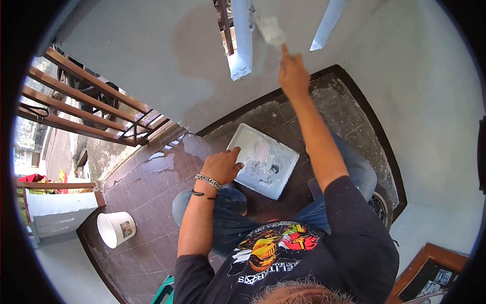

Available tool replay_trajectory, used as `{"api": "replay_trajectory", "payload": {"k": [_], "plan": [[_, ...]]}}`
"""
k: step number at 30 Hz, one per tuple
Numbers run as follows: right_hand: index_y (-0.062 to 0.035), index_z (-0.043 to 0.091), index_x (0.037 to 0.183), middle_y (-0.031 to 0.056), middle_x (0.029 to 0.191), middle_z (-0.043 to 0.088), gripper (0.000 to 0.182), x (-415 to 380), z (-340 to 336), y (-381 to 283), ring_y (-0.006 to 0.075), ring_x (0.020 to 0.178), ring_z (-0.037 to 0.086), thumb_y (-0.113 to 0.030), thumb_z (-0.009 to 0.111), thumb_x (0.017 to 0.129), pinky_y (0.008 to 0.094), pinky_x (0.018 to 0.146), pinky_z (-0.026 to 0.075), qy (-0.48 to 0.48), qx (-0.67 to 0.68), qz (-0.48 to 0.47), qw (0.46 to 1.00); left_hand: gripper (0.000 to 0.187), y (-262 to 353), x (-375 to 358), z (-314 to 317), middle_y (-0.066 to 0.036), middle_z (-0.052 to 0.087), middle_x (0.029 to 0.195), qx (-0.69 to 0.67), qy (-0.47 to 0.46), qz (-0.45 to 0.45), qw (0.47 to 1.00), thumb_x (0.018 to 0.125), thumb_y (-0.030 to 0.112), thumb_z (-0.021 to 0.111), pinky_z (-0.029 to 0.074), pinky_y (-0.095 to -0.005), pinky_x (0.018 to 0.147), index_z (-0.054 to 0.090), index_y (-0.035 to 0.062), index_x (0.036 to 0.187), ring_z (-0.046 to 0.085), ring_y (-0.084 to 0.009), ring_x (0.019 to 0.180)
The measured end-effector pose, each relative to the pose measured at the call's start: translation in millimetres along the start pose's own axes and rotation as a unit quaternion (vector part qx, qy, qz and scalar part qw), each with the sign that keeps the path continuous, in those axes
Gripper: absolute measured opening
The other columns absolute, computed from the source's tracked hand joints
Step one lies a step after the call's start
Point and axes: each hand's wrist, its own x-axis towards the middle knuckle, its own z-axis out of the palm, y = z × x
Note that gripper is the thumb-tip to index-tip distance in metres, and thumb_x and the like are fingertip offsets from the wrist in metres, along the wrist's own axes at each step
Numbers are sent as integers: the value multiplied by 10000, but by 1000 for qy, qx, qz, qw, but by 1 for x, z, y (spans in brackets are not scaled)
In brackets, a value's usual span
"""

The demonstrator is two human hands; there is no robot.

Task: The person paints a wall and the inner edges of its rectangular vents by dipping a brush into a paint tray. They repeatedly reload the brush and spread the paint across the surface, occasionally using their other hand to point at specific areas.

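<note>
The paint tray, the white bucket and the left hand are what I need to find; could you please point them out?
Paint tray point(281, 153): head view, on its inner floor.
White bucket point(121, 218): head view, on its outer side wall.
Left hand point(221, 165): head view, on the back of the hand.

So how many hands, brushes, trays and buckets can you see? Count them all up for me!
Hands: 2, the left hand and the right hand
Brush: 1
Tray: 1
Bucket: 1
Total: 5
</note>
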Motion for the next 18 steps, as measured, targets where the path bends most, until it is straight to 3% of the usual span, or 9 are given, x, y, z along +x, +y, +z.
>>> {"api": "replay_trajectory", "payload": {"k": [3,7,9,12,15,18], "plan": [[-216,472,1401,169,1004,540,473,-66,56,33,390,820,631,-214,522,931,505,684,524,-118,-24,39,992,447,-6,3,2,-177,672,1046,-4,2,-8,1000,873,292,624,489,-489,811,508,71,1245,630,-371,997],[-175,486,1389,197,1060,568,448,-137,61,59,420,894,629,-231,509,945,512,762,515,-247,-12,115,962,447,-19,11,6,-180,675,1021,11,-11,-29,999,869,294,621,484,-490,812,516,82,1248,626,-370,1003],[-141,501,1370,200,1025,583,437,-164,54,67,417,889,639,-223,521,941,502,772,516,-257,6,135,957,448,-24,12,9,-181,675,1009,14,4,-27,1000,869,292,617,483,-493,807,517,88,1255,626,-372,999],[-76,545,1304,221,1014,615,415,-209,49,85,397,897,632,-243,576,925,467,816,490,-196,111,181,957,425,-22,12,10,-193,676,1019,1,13,-18,1000,868,289,618,490,-500,815,531,79,1227,632,-382,995],[-23,572,1215,163,913,630,377,-222,-4,72,313,803,623,-250,618,919,427,778,484,-251,263,265,893,441,-19,15,10,-206,677,1017,22,4,-23,999,864,287,622,493,-506,820,529,75,1240,633,-395,990],[-39,585,993,62,747,570,246,-208,-72,43,171,623,541,-275,616,929,342,585,445,-109,344,245,900,468,-18,22,8,-219,676,1015,31,6,-7,999,858,293,623,491,-509,829,523,78,1261,630,-408,988]]}}
